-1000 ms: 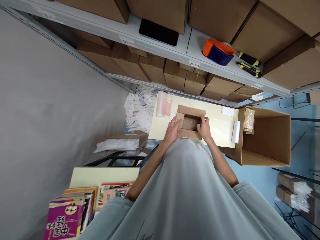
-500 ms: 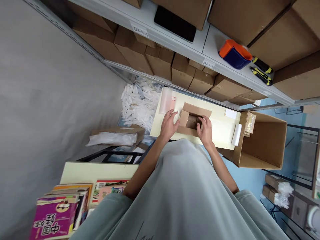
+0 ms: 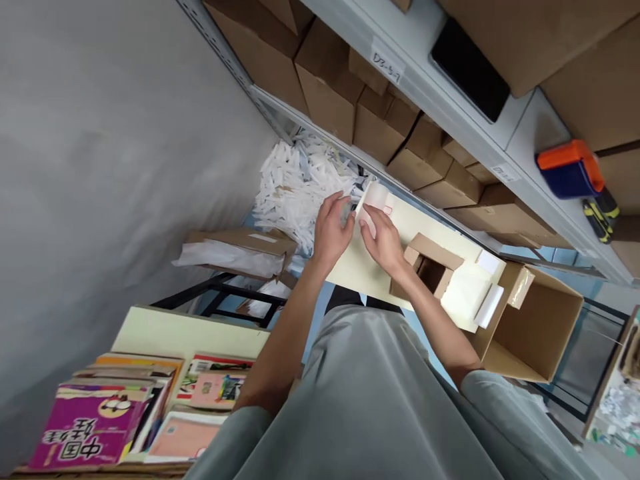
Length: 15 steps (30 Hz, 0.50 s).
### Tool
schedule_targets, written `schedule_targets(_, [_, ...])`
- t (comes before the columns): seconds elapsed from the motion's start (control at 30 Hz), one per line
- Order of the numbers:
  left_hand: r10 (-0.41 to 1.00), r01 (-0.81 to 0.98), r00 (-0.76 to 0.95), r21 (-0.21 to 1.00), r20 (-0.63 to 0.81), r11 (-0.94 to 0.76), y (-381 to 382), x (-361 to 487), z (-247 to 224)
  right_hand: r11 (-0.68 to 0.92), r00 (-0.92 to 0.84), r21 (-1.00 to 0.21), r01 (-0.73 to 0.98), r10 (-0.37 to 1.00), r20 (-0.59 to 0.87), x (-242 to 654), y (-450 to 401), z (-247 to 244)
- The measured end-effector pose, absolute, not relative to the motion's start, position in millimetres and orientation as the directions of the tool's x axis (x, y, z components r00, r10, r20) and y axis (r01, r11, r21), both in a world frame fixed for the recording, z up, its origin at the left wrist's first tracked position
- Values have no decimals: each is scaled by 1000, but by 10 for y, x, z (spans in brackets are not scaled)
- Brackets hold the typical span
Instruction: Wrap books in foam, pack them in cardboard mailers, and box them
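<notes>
My left hand (image 3: 332, 230) hovers at the left end of the cream table (image 3: 347, 263), beside a heap of white shredded paper (image 3: 285, 187). Its fingers are curved and apart, with nothing seen in them. Close by, my right hand (image 3: 384, 240) has its fingers spread over the lower part of a translucent roll (image 3: 376, 195); whether it touches the roll, I cannot tell. Behind my right wrist stands a small cardboard box (image 3: 434, 251) with its flaps up, partly hidden by my forearm.
Shelving (image 3: 425, 80) with cardboard boxes runs along the far side, bearing a black phone (image 3: 470, 70) and an orange-and-blue tape dispenser (image 3: 570, 170). A large open carton (image 3: 530, 327) stands right. Books (image 3: 90, 423) lie lower left; a wall (image 3: 125, 167) rises at left.
Both hands have left the small box and moved towards the shredded paper and the roll, my right hand farther than my left. The view has turned to the left.
</notes>
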State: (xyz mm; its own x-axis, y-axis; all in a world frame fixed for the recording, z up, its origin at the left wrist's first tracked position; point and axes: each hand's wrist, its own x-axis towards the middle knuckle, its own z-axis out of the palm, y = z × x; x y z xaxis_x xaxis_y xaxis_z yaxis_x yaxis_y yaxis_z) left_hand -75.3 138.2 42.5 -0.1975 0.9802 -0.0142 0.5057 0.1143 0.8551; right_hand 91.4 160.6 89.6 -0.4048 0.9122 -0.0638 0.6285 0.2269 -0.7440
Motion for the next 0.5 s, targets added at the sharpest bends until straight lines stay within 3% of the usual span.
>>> schedule_targets(0.23, [971, 490, -237, 858, -43, 157, 2038, -1311, -174, 29, -355, -766, 642, 897, -263, 129, 2556, -78])
schedule_targets(0.5, [950, 436, -277, 863, -141, 256, 2684, -1667, -1512, -211, -191, -587, 781, 814, -548, -519, 3586, -1628])
